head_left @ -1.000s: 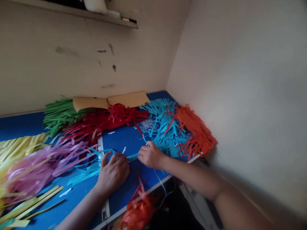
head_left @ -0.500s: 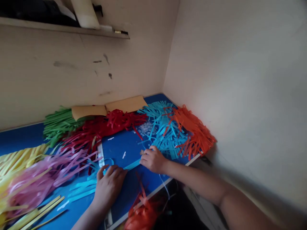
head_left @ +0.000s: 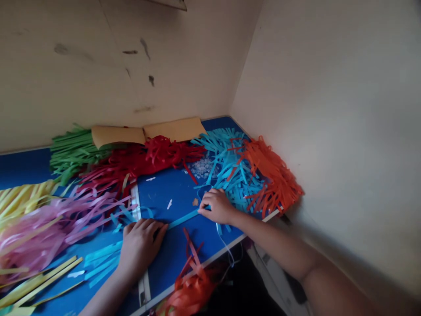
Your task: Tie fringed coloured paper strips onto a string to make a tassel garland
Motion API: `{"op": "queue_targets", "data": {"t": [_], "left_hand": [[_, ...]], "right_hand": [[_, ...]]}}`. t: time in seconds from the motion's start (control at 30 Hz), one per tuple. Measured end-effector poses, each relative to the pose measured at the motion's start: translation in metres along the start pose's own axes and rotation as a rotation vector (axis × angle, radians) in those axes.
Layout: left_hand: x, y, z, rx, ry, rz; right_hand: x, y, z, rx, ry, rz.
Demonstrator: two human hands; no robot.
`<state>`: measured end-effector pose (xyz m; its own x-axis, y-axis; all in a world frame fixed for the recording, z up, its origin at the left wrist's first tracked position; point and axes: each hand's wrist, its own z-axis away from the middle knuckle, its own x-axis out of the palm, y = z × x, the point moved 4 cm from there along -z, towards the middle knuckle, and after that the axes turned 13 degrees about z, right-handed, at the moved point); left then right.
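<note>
A narrow light-blue ribbon strip (head_left: 183, 219) stretches between my two hands, low over the blue tabletop (head_left: 171, 259). My right hand (head_left: 217, 207) pinches its far end, beside the pile of light-blue strips. The near end passes under the fingers of my left hand (head_left: 142, 243), which are curled down over it and hide how they grip it. Several cut light-blue strips (head_left: 103, 261) lie just left of that hand. A thin pale string (head_left: 226, 250) hangs from near my right hand over the table's front edge.
Piles of light-blue (head_left: 241, 175), orange (head_left: 274, 171), red (head_left: 141, 160), green (head_left: 75, 151), pink (head_left: 42, 232) and yellow strips (head_left: 26, 199) spread across the table. An orange bunch (head_left: 192, 287) sits at the front edge. Brown card (head_left: 176, 129) lies at the back, near the walls.
My hands have moved a little apart, so more of the light-blue strip shows between them. The view has tilted downward; the shelf has almost left it.
</note>
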<state>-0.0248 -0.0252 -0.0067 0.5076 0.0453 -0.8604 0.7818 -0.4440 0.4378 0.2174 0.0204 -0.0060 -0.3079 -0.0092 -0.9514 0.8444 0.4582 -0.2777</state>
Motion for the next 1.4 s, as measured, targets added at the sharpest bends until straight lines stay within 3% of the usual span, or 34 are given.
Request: {"op": "queue_targets", "data": {"t": [0.2, 0.27, 0.4, 0.57, 0.63, 0.8, 0.97, 1.17, 1.3, 1.4], "left_hand": [[-0.001, 0.005, -0.009, 0.006, -0.054, -0.127], [-0.002, 0.01, -0.008, 0.055, -0.042, -0.141], [-0.003, 0.024, -0.006, 0.275, -0.049, -0.155], [-0.006, 0.037, -0.013, 0.381, -0.008, -0.154], [-0.007, 0.042, -0.019, 0.398, 0.013, -0.15], [-0.008, 0.049, -0.027, 0.414, 0.075, -0.176], [-0.002, 0.045, -0.021, 0.41, 0.096, -0.179], [-0.003, 0.023, -0.005, 0.405, 0.07, -0.155], [-0.002, 0.0, 0.002, 0.309, 0.062, -0.049], [0.001, -0.016, 0.006, 0.139, 0.06, 0.08]], "right_hand": [[-0.006, -0.007, -0.003, 0.072, -0.052, 0.096], [-0.012, -0.015, -0.001, -0.045, 0.01, 0.174], [-0.017, -0.035, 0.006, -0.448, 0.106, 0.341], [-0.008, -0.045, 0.001, -0.645, 0.154, 0.478], [-0.006, -0.045, -0.006, -0.637, 0.137, 0.497], [-0.007, -0.04, -0.018, -0.457, 0.05, 0.42], [-0.003, -0.059, -0.006, -0.516, 0.195, 0.458], [0.005, -0.039, 0.001, -0.45, 0.21, 0.405], [0.003, -0.025, -0.004, -0.401, 0.079, 0.358], [0.003, -0.023, -0.01, -0.315, -0.038, 0.311]]}}
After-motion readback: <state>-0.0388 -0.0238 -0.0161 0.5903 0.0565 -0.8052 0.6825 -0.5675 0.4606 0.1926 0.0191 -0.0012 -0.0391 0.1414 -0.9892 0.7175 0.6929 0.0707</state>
